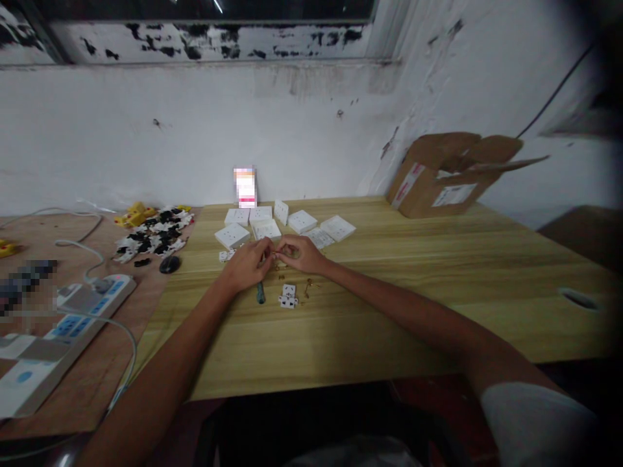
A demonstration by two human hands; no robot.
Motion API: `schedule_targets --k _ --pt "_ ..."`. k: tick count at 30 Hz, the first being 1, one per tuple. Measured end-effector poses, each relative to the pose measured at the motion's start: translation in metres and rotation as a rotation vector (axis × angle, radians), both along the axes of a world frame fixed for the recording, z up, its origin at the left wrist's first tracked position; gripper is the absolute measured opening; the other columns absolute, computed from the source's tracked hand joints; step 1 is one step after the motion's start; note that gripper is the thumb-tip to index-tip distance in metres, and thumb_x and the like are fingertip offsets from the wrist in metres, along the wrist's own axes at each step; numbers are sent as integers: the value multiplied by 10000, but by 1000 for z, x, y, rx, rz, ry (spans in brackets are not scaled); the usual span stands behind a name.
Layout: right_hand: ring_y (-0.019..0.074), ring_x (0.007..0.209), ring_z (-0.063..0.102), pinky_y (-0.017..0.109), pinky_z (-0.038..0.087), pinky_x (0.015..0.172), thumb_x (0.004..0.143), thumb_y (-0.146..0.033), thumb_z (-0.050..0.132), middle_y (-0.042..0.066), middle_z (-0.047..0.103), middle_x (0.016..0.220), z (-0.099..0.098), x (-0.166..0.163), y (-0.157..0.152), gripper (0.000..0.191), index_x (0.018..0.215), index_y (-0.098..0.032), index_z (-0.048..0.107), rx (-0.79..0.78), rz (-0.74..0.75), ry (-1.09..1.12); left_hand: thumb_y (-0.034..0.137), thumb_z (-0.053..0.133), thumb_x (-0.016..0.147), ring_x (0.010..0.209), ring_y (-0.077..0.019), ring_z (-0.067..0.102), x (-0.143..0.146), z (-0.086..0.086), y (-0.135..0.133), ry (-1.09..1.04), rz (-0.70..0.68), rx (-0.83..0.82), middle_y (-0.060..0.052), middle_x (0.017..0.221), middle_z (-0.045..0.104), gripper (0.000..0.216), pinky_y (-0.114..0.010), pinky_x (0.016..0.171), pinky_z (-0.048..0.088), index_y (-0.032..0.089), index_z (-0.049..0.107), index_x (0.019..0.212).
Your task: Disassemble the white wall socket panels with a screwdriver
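Observation:
My left hand (250,263) and my right hand (302,254) meet over the middle of the wooden table, fingertips pinched close together. Between them is something small that I cannot make out. Below the left hand lies a dark green screwdriver handle (261,293), its upper part hidden by the hand. A white socket insert (289,296) with dark slots rests nearer to me. Small brass pieces (309,288) lie to its right. Just behind the hands are several white socket faceplates (302,222), some flat and one tilted up. Another white insert (226,256) shows partly beside the left hand.
A lit phone (245,187) leans on the wall at the back. An open cardboard box (438,178) stands at the back right. On the left are a white power strip (92,311) with cables, a black mouse (170,264) and a heap of black and white parts (156,233).

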State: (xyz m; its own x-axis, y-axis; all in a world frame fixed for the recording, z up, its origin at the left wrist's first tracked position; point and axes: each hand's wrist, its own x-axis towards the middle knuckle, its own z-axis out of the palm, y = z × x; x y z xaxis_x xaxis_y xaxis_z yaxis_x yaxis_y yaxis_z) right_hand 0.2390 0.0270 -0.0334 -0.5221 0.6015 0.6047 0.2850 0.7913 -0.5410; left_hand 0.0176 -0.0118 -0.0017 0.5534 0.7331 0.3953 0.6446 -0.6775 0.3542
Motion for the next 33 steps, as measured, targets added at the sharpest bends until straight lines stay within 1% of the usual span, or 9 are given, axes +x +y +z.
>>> schedule_targets --k 5,10,13,15,17,19,25,29,33 --pt "138 680 519 268 401 638 931 -293 691 4 626 765 0 0 0 113 906 -183 684 -6 5 -18 305 446 1019 822 -255 625 1 -1 1 34 11 6 -88 946 681 169 -373 732 471 203 579 1045" --pt "137 681 525 280 418 657 926 -266 676 4 623 778 -2 0 0 84 897 -188 669 16 11 -2 345 348 1065 849 -260 638 1 -2 3 70 12 16 -95 898 672 302 -388 788 483 203 584 941" --pt "133 680 519 277 416 652 928 -267 673 4 629 788 -1 0 0 82 901 -190 669 3 7 -4 377 407 1046 837 -256 634 0 -3 2 38 22 1 -89 931 674 240 -382 760 486 209 572 1002" --pt "131 679 518 273 412 645 933 -276 675 5 633 794 0 0 -1 95 898 -188 670 -6 4 -6 367 469 1015 823 -252 626 -1 -3 2 14 17 -11 -80 951 668 182 -378 736 484 214 551 1068" --pt "130 682 521 272 411 645 935 -288 682 4 633 791 0 0 -1 109 898 -186 671 -7 2 -10 342 470 1007 830 -253 619 -1 -4 2 14 -8 -14 -79 962 660 164 -384 744 485 214 539 1083" --pt "132 686 525 274 414 650 933 -292 689 3 632 791 0 0 0 111 905 -187 671 -2 1 -12 332 427 1026 853 -257 616 -1 -4 3 28 -28 -12 -85 965 655 172 -395 770 485 211 545 1054" --pt "142 705 535 287 434 687 926 -260 676 -4 615 776 -3 0 1 67 908 -197 661 19 9 -26 352 308 1079 907 -264 630 1 -8 9 79 -39 -7 -95 928 663 339 -410 849 488 201 576 938" --pt "140 689 529 284 431 682 912 -248 683 -7 608 770 -2 1 0 55 911 -197 661 22 8 -32 349 316 1081 875 -254 643 1 -10 9 95 -3 8 -90 890 672 355 -393 831 488 204 577 890" --pt "141 691 530 286 434 684 918 -261 682 -4 607 764 -1 1 -1 70 900 -199 657 30 15 -25 357 313 1083 831 -256 644 1 -9 7 101 10 -5 -88 852 671 366 -389 789 488 207 573 874"
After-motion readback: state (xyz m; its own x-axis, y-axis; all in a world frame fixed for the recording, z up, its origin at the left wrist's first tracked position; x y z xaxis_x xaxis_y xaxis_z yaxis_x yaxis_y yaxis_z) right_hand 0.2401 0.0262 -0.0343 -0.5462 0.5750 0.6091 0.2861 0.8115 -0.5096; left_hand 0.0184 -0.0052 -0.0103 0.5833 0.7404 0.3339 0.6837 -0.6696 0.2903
